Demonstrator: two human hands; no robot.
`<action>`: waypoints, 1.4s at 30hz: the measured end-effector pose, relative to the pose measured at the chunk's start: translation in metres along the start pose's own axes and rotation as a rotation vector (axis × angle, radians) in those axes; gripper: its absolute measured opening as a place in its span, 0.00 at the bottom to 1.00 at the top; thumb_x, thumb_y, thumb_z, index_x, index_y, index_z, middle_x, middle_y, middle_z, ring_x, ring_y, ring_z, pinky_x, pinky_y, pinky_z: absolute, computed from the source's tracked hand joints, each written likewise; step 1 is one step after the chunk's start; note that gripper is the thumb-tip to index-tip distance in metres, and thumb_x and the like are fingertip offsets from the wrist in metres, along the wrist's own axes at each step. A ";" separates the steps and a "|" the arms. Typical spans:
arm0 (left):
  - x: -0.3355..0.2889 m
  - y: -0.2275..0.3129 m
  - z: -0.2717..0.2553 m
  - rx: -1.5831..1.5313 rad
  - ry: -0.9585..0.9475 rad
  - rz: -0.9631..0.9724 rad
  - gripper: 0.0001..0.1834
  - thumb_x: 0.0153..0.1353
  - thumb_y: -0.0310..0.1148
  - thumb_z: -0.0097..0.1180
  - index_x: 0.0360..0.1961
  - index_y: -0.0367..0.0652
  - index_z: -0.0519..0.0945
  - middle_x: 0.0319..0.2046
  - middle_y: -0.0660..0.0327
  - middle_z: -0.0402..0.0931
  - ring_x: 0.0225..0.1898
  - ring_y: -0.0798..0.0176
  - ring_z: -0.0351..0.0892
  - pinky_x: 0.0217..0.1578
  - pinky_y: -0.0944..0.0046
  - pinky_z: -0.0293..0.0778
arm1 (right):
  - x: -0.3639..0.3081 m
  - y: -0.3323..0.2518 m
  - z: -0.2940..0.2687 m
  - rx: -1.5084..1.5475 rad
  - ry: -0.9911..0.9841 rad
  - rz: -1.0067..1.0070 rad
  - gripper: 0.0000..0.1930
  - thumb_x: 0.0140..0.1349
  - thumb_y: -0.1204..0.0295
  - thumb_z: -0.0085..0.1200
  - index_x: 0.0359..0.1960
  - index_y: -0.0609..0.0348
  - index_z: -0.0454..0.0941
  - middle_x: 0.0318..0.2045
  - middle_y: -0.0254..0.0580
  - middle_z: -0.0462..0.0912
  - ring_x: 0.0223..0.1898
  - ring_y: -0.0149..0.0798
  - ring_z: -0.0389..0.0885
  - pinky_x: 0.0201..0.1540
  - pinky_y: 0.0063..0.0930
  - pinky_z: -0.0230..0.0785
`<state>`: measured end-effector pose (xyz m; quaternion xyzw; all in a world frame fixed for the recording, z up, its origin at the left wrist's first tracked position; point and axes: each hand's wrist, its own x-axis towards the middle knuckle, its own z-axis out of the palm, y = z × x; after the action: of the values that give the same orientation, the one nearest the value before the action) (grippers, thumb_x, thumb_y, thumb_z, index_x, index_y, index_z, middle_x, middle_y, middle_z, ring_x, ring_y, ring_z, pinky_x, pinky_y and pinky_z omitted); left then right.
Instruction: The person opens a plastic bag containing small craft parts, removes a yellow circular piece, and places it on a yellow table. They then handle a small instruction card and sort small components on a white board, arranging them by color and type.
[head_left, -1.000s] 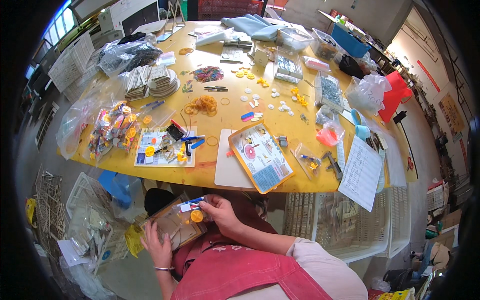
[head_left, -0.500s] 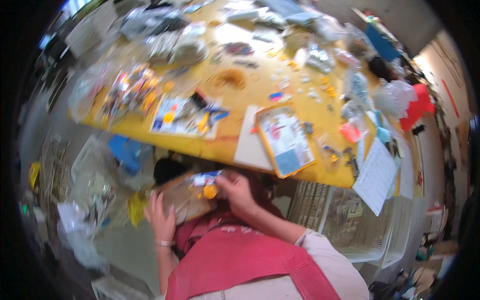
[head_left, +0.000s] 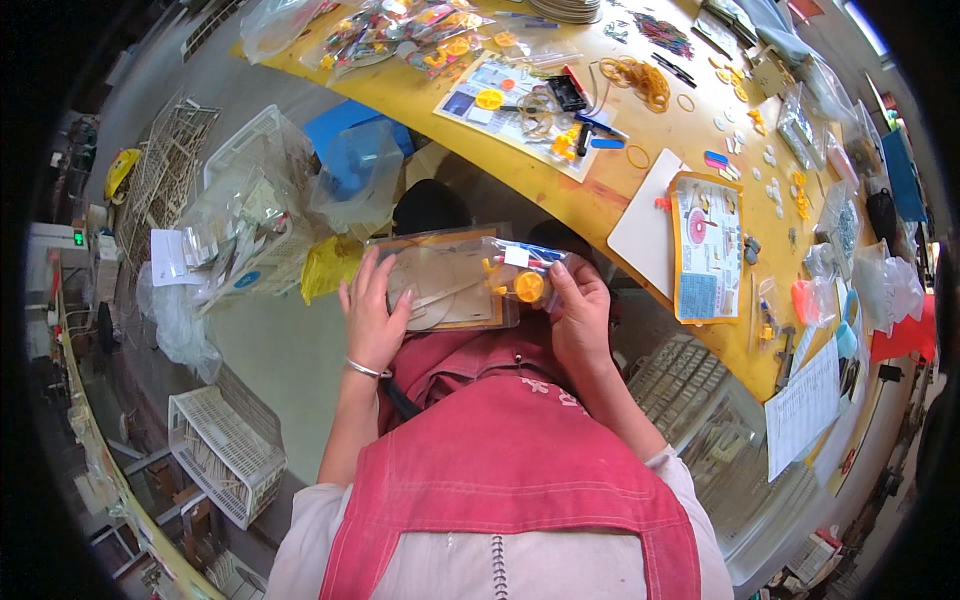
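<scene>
A flat clear plastic bag (head_left: 468, 318) with thin tan boards inside lies over my lap. My left hand (head_left: 375, 318) rests at its left edge, fingers stretched out and thumb apart. My right hand (head_left: 582, 312) pinches a small clear bag (head_left: 556, 258) between thumb and fingers, over the larger bag's right end. Inside this small bag are a yellow wheel (head_left: 528, 288), other small yellow parts and blue and white pieces. The fingertips under the small bag are hidden.
The yellow table (head_left: 590, 215) bears a printed sheet (head_left: 470, 88) with parts, a yellow-edged printed pack (head_left: 708, 275), rubber bands (head_left: 640, 82) and several bags. White crates (head_left: 235, 445) and a clear tub (head_left: 360, 180) stand left; more crates (head_left: 690, 380) sit under the table's right side.
The view has swung, so the table now sits further up and right, and the picture is sharper. Both hands stay at the bags; the right still holds the small bag.
</scene>
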<state>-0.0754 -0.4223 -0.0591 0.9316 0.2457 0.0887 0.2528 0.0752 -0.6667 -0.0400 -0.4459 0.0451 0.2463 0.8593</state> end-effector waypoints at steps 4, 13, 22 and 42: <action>0.000 -0.008 0.002 -0.018 0.070 0.012 0.36 0.62 0.36 0.66 0.72 0.44 0.70 0.78 0.50 0.59 0.76 0.47 0.60 0.75 0.36 0.47 | 0.002 0.003 -0.001 -0.015 0.070 0.024 0.07 0.76 0.73 0.57 0.48 0.63 0.78 0.41 0.38 0.86 0.38 0.28 0.85 0.40 0.24 0.82; 0.009 -0.022 0.008 -0.015 0.130 -0.062 0.36 0.62 0.38 0.66 0.71 0.45 0.71 0.77 0.51 0.60 0.76 0.46 0.60 0.74 0.36 0.52 | 0.008 0.003 -0.015 -0.127 0.202 0.032 0.09 0.73 0.74 0.58 0.51 0.61 0.77 0.42 0.36 0.81 0.36 0.29 0.81 0.35 0.26 0.77; 0.062 0.054 0.019 -0.057 -0.065 0.416 0.16 0.60 0.38 0.64 0.44 0.39 0.82 0.50 0.49 0.79 0.53 0.44 0.77 0.54 0.47 0.74 | 0.015 0.012 -0.022 -0.088 0.160 -0.025 0.08 0.73 0.72 0.59 0.49 0.59 0.78 0.38 0.36 0.85 0.31 0.30 0.83 0.30 0.27 0.77; 0.034 0.054 0.058 -0.088 0.087 0.343 0.07 0.63 0.31 0.59 0.34 0.42 0.74 0.35 0.50 0.75 0.39 0.42 0.76 0.41 0.46 0.71 | 0.010 0.005 -0.018 -0.067 0.268 -0.031 0.04 0.72 0.72 0.59 0.44 0.54 0.77 0.32 0.28 0.77 0.25 0.25 0.73 0.27 0.25 0.73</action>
<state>-0.0067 -0.4708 -0.0791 0.9432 0.0899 0.1813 0.2634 0.0838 -0.6748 -0.0576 -0.5037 0.1444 0.1727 0.8340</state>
